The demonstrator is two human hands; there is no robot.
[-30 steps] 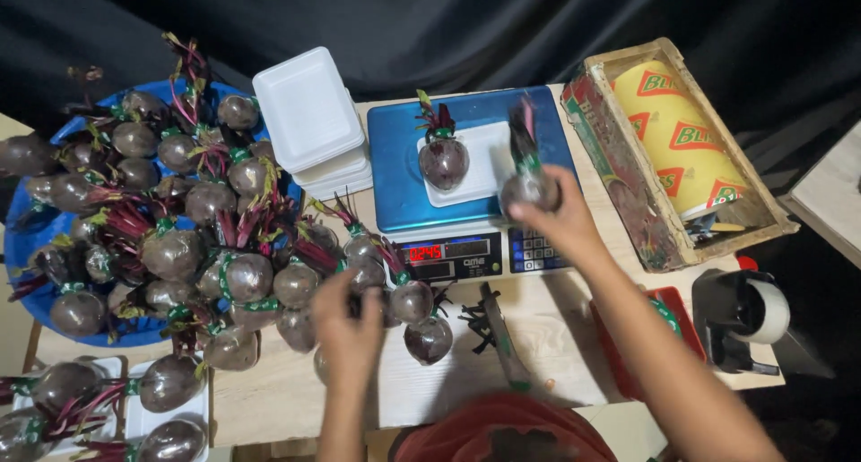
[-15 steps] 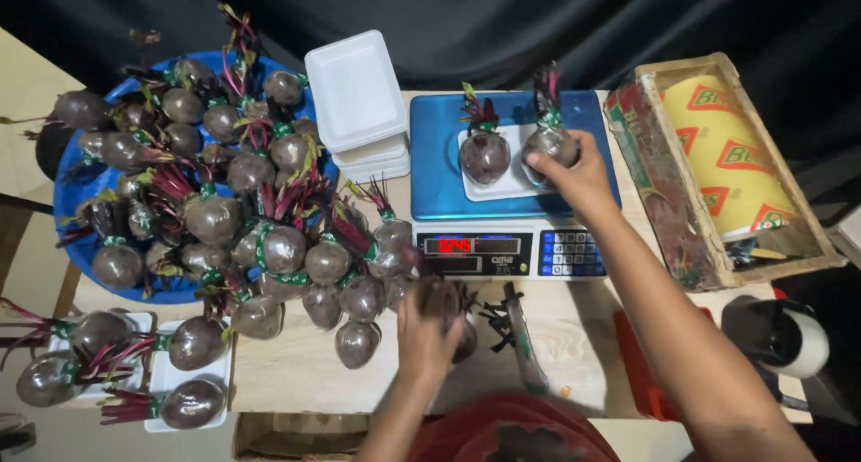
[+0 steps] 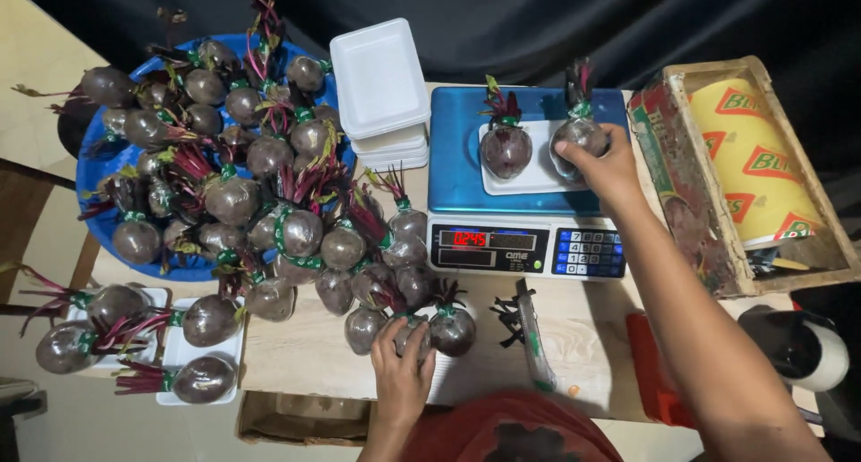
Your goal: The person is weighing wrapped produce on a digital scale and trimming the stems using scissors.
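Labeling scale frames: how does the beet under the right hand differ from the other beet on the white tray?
The right-hand beet is gripped by the right hand at the right edge of the white tray; the left beet sits free, nearer the tray's left side. The left beet shows fully; the right-hand beet is partly hidden by fingers. Both are dark purple, shiny, with stems pointing away from the person, on the blue scale.

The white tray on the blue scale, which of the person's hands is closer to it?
Right. The right hand holds a wrapped beet at the white tray's right edge; the left hand rests far off on the table's near-edge beets.
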